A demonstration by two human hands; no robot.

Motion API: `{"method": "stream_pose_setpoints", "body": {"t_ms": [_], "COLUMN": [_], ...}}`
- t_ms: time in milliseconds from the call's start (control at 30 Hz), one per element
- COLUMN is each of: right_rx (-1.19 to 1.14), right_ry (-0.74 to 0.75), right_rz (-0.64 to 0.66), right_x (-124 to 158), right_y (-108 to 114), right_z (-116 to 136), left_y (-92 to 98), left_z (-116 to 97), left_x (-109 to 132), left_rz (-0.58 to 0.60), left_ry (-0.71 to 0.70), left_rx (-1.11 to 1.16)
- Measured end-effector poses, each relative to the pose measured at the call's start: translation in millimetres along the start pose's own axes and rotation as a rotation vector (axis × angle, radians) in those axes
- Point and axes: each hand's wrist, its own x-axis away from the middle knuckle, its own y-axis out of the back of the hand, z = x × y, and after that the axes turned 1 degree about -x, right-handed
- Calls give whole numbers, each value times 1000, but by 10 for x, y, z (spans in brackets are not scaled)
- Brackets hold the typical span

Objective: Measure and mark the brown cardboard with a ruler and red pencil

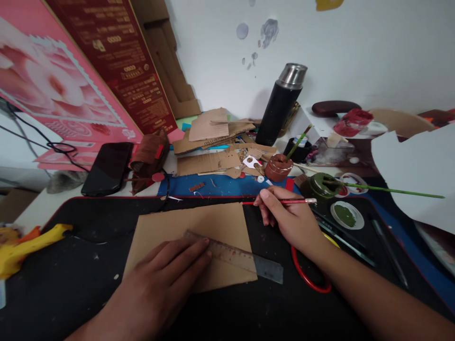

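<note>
My left hand (159,270) lies flat with its fingers stretched out on a clear plastic ruler (234,254), pressing it onto a piece of brown cardboard (188,218). The ruler slants across the cardboard, its right end reaching past the edge over the black mat (71,265). In my right hand (284,213), closed fingers pinch a red pencil (296,201) with an eraser end. Its tip points left, near the cardboard's upper right corner. Beneath my right forearm shows a red and yellow looped handle (309,279), partly hidden.
A yellow glue gun (35,244) lies at left, near a black phone (106,168). Cardboard scraps (209,161) and a black thermos (282,104) stand behind. To the right are a brown paint jar (279,168), a green paint jar (322,185) with a brush, and a lid (346,215).
</note>
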Motion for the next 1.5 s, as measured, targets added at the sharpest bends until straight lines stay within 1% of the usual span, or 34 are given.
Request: {"method": "stream_pose_setpoints", "body": {"t_ms": [233, 367, 600, 733, 900, 1100, 1367, 1500], "right_rx": [18, 3, -4, -14, -13, -23, -31, -42], "right_ry": [3, -8, -13, -8, -3, 1, 15, 12], "right_rz": [2, -3, -12, -5, -1, -7, -15, -11], "right_x": [2, 8, 12, 11, 13, 1, 4, 3], "right_y": [3, 8, 7, 4, 4, 2, 0, 3], "right_z": [22, 20, 37, 32, 9, -18, -22, -21], "left_y": [-63, -104, -42, -75, -178, -262, -243, -233], "left_z": [19, 34, 49, 40, 15, -15, 0, -10], "left_x": [23, 17, -111, -161, -169, -119, -135, -146], "left_rz": [1, -32, -60, -88, -33, 0, -16, -3], "left_ry": [20, 0, -52, -36, 11, 90, 42, 24], "left_rx": [26, 13, -21, -37, -79, 15, 51, 39]}}
